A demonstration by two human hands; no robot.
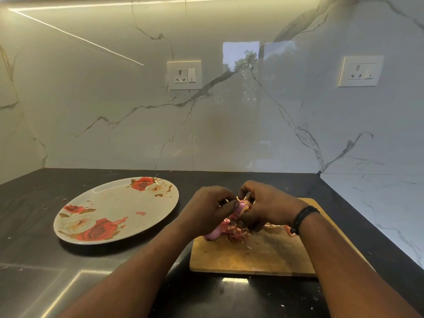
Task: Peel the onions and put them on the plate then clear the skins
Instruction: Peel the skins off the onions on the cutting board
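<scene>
- A person's 2 hands meet above the far edge of a wooden cutting board (252, 255) on a dark bench (34, 226), an onion (242, 206) held between them.
- The left hand (207, 211) has its fingers curled, the fingertips pinching at the onion's near-left side (the exact hold is partly hidden by the knuckles).
- The right hand (267, 206) curls over the onion from the right and above, fingers bent around it; a strip of papery skin shows at its fingertips. A black band (302, 218) circles the right wrist.
- The onion itself shows pink and glossy where its skin is off, and sits raised clear of the board in the grip of both hands.
- Below the hands, a second pink onion (212, 235) lies on the board's left far corner, partly covered by the left wrist.
- A heap of reddish skins (236, 230) lies on the board just beside that onion, directly under the hands, with more scraps trailing to the right.
- A round plate (119, 203) printed with red and cream roses rests on the bench to the left of the board, near it but apart; no whole onion sits on it, only a small pink fleck.
- Behind, a white marbled wall carries 2 sockets (184, 75).
</scene>
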